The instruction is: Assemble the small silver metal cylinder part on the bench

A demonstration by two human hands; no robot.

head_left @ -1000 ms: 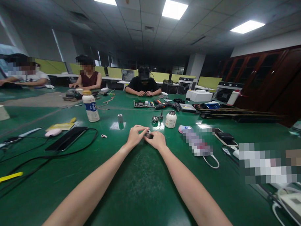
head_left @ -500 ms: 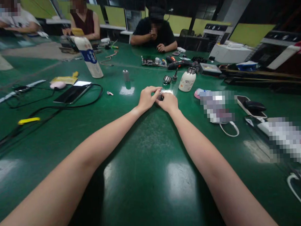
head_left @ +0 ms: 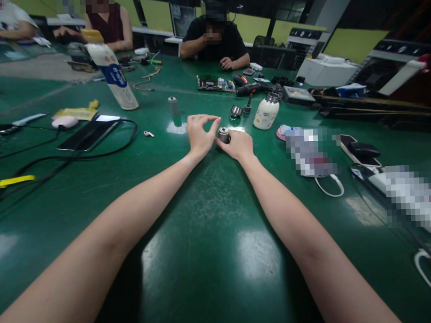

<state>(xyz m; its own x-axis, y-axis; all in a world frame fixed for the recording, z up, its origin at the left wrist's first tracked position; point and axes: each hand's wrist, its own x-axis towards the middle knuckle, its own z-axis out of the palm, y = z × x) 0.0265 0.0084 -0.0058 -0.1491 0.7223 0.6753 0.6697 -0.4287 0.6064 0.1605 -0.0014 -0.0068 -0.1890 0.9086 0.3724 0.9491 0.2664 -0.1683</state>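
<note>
On the green table, my right hand (head_left: 240, 144) has its thumb and fingers around a small metal cylinder (head_left: 223, 133) standing upright. Dark openings show in the cylinder's top face. To its left, my left hand (head_left: 199, 136) holds nothing; its thumb and forefinger are apart, with the fingertips close to the cylinder's upper left side. A similar silver cylinder (head_left: 173, 106) stands farther back on the left. Behind my right hand lie a round metal part (head_left: 236, 112) and a dark pointed fitting (head_left: 248, 105). A white patterned bottle (head_left: 266, 113) stands beside them.
Leftward are a tilted-looking drink bottle (head_left: 115, 75), a black phone (head_left: 89, 133) with cables and an earbud (head_left: 148, 133). Farther back are a circuit board (head_left: 215, 83) and a power drill (head_left: 250, 88). Another phone (head_left: 358, 149) lies right. Several people sit across the table.
My left hand has drawn back leftward from the cylinder, its finger and thumb spreading. The cylinder's top now shows beside my right hand. The whole view has shifted slightly.
</note>
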